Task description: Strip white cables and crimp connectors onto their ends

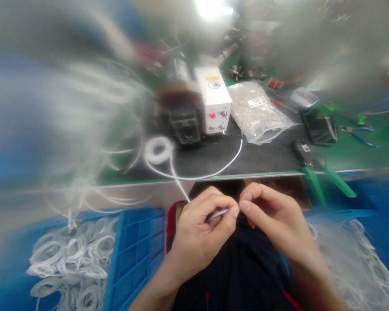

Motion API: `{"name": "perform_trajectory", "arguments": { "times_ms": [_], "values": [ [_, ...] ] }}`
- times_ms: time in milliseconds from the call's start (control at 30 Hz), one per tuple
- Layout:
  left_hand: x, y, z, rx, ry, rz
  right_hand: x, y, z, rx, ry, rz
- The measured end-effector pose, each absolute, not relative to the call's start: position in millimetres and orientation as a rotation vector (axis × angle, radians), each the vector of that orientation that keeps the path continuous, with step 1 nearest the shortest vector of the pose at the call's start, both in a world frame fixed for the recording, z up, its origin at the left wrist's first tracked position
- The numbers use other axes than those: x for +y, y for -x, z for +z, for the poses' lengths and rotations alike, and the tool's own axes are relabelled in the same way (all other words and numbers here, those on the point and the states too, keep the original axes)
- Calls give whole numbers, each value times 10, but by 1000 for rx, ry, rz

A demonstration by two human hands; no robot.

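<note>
A white cable (pixel 181 188) runs from a small coil (pixel 158 150) on the bench edge down into my left hand (pixel 207 224). My left thumb and index finger are closed on it, close to its end. Touching those fingertips, my right hand (pixel 275 220) has its thumb and index finger pinched together at the cable's tip. What sits between the right fingertips is too small to make out. The cable's other end, with a dark bare tip, loops across the black mat (pixel 262 157) and points up toward a clear bag.
Behind the coil stand a white box (pixel 217 95) with switches and a dark machine (pixel 184 121). A clear plastic bag (pixel 256 112), green-handled crimping pliers (pixel 324 172) and blue-handled cutters (pixel 359 130) lie rightward. Blue crates (pixel 132 242) flank me, the left one holding cable coils (pixel 78 255).
</note>
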State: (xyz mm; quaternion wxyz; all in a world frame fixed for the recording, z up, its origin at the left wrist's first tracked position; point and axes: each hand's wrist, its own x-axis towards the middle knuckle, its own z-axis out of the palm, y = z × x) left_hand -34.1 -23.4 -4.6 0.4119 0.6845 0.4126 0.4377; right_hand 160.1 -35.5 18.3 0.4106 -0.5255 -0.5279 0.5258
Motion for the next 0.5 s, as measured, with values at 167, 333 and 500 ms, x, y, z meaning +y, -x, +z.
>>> {"name": "perform_trajectory", "arguments": {
  "times_ms": [167, 333, 500],
  "values": [
    [-220, 335, -51, 1040, -1696, 1088, -363, -1558, 158, -1284, 1320, 1314],
    [-272, 336, -53, 1086, -1641, 1046, -386, -1499, 128, -1294, 1325, 1220],
    [-342, 311, -53, 1172, -1602, 1081, -399, -1485, 118, -1300, 1352, 1172]
  ]
}}
